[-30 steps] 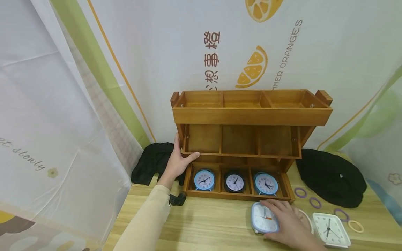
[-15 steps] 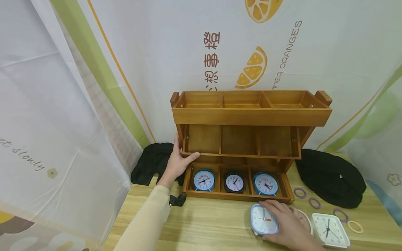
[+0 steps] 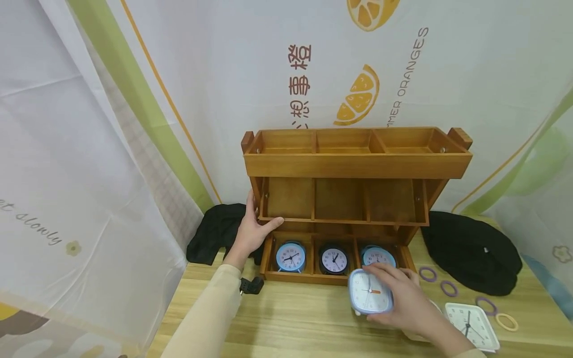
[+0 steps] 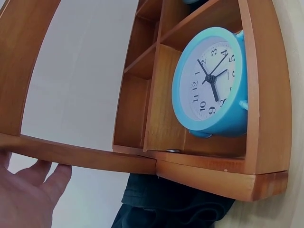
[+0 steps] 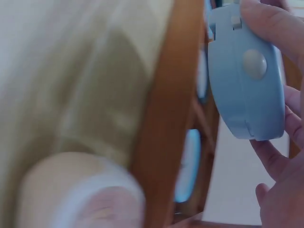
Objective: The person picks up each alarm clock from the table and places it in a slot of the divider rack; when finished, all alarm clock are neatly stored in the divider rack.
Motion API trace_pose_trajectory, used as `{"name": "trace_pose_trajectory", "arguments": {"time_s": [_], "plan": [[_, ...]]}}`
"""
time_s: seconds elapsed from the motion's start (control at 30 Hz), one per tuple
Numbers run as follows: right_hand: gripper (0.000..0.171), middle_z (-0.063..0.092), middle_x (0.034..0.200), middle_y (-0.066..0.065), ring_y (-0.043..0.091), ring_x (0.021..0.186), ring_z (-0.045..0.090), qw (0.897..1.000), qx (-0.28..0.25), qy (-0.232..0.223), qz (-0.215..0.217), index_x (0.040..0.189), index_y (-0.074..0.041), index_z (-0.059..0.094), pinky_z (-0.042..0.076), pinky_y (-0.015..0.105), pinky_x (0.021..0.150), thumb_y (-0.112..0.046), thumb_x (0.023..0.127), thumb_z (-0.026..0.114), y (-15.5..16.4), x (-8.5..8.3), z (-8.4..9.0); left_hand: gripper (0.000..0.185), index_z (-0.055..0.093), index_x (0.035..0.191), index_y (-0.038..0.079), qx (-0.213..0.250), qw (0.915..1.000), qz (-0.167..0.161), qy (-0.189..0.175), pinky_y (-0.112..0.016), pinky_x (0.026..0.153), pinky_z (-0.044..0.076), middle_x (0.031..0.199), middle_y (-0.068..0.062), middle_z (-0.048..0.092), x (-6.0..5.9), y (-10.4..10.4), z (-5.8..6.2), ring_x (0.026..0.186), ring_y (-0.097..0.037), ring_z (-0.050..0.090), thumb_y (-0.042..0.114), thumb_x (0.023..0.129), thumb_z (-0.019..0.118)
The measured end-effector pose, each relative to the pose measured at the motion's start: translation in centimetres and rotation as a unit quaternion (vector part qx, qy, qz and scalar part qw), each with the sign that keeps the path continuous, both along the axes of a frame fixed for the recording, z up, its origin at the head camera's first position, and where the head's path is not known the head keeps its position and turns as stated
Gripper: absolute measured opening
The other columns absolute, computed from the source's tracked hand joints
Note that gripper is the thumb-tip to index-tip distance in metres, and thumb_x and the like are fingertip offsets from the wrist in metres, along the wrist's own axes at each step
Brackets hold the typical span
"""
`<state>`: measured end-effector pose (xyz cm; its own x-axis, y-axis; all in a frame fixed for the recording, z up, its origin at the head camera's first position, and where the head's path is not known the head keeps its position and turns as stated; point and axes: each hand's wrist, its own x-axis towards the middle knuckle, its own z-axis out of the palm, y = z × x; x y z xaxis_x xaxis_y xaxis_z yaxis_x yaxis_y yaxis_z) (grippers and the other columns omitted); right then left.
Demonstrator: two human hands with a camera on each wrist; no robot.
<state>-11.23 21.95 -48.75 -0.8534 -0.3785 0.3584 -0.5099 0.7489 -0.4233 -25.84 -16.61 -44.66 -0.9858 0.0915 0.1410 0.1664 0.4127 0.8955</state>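
My right hand grips a square light-blue alarm clock, lifted off the table in front of the wooden shelf rack's bottom tier; its blue back shows in the right wrist view. My left hand rests on the left end of the rack's middle tier, thumb along the front edge. The bottom tier holds a round blue clock, a black clock and another blue clock partly hidden behind the held one. In the left wrist view the round blue clock sits in its compartment.
A square white clock lies on the wooden table at the right, with several purple and yellow rings nearby. Black cloth bundles lie left and right of the rack. A small black plug lies by my left forearm.
My right hand has lifted the square blue clock off the table and moved it up and left towards the rack's bottom tier. The left hand stays put.
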Motion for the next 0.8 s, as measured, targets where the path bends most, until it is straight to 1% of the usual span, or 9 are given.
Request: {"name": "trace_pose_trajectory", "arguments": {"time_s": [0.13,0.23,0.37,0.47,0.57,0.73,0.8], "plan": [[0.106,0.061,0.139,0.008,0.036,0.119,0.06,0.999,-0.028,0.014,0.018,0.142,-0.018,0.062,0.025,0.056,0.094,-0.035,0.049,0.107,-0.6,-1.1,1.7,0.117,-0.011,0.167,0.035,0.004,1.0,0.0,-0.001,-0.059,0.117,0.036,0.175,-0.009,0.007,0.0,0.0,-0.1,0.155,-0.043,0.025,0.044,0.093,0.079],[0.106,0.058,0.141,0.006,0.034,0.118,0.06,0.998,-0.049,0.016,0.026,0.144,-0.02,0.061,0.025,0.059,0.095,-0.035,0.05,0.107,-0.9,-1.9,3.0,0.116,-0.01,0.167,0.036,0.009,1.0,-0.003,0.0,-0.06,0.116,0.037,0.175,-0.009,0.007,-0.1,0.0,-0.2,0.154,-0.044,0.026,0.042,0.093,0.079],[0.105,0.056,0.142,0.005,0.034,0.12,0.059,0.997,-0.065,0.018,0.026,0.146,-0.022,0.059,0.025,0.065,0.097,-0.032,0.052,0.107,-1.4,-2.9,4.6,0.116,-0.009,0.167,0.035,0.008,1.0,-0.004,-0.001,-0.061,0.115,0.038,0.175,-0.009,0.007,-0.2,0.0,0.0,0.154,-0.045,0.027,0.042,0.093,0.08],[0.105,0.055,0.142,0.006,0.033,0.122,0.057,0.997,-0.072,0.026,0.029,0.146,-0.02,0.059,0.025,0.066,0.098,-0.028,0.052,0.107,-1.8,-3.6,5.6,0.115,-0.008,0.167,0.037,0.007,0.9999,-0.008,0.001,-0.06,0.114,0.04,0.175,-0.008,0.008,-0.2,0.1,0.0,0.154,-0.044,0.027,0.042,0.093,0.08],[0.103,0.055,0.142,0.008,0.034,0.124,0.055,0.996,-0.071,0.036,0.041,0.145,-0.017,0.059,0.026,0.065,0.098,-0.027,0.054,0.107,-2.2,-4.3,6.6,0.115,-0.008,0.166,0.038,0.008,0.9999,-0.01,0.001,-0.06,0.113,0.041,0.175,-0.007,0.008,-0.2,0.1,0.1,0.154,-0.044,0.028,0.041,0.093,0.08],[0.103,0.054,0.143,0.008,0.034,0.127,0.051,0.994,-0.074,0.042,0.067,0.147,-0.014,0.058,0.026,0.062,0.096,-0.029,0.057,0.106,-3.5,-5.8,8.2,0.115,-0.009,0.167,0.035,0.005,1.0,-0.004,-0.002,-0.06,0.113,0.04,0.174,-0.008,0.009,-0.2,0.0,0.0,0.154,-0.043,0.028,0.041,0.093,0.08],[0.104,0.052,0.145,0.009,0.034,0.127,0.051,0.993,-0.078,0.042,0.072,0.147,-0.012,0.057,0.025,0.063,0.098,-0.029,0.057,0.106,-4.0,-6.6,8.8,0.115,-0.009,0.167,0.035,0.005,1.0,-0.003,-0.004,-0.06,0.114,0.04,0.175,-0.008,0.008,-0.2,-0.1,0.0,0.154,-0.043,0.028,0.041,0.093,0.08]]}}
